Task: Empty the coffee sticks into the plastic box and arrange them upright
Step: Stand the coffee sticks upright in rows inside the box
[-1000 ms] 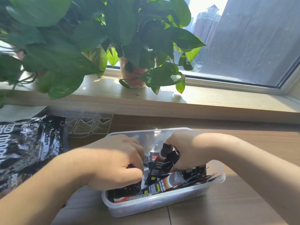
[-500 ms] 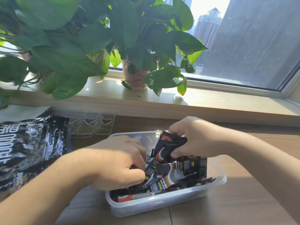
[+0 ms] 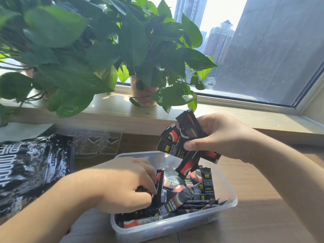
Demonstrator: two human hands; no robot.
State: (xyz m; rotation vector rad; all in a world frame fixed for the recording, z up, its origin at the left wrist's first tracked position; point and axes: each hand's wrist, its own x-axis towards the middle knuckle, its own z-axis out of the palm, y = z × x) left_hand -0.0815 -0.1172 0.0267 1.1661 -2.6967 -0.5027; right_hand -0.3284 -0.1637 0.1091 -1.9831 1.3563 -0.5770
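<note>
- Wooden table (image 3: 263, 199) runs under a sunny windowsill (image 3: 245, 116), with a leafy potted plant (image 3: 105, 50) at eleven o'clock from the plastic box (image 3: 175, 227).
- At nine o'clock from the box lies a black bag (image 3: 33, 172), slack and flat. It is probably the pack the coffee sticks came from.
- A clear tray with heart shapes (image 3: 98, 142) lies at ten o'clock, pushed out of the way.
- The box holds a loose heap of sticks (image 3: 192, 195), most lying flat or slanted across each other; a few at its three o'clock side lean nearly on end.
- The right hand (image 3: 222, 137) is clamped on a fanned bunch of sticks (image 3: 182, 139) lifted above the box's one o'clock corner, likely to clear floor space and square the bunch up.
- The left hand (image 3: 126, 185) reaches into the nine o'clock side, fingers curled and pinching one stick (image 3: 160, 186) on end, seemingly as a first upright against the wall.
- Emptying looks done; the standing-up is barely begun.
</note>
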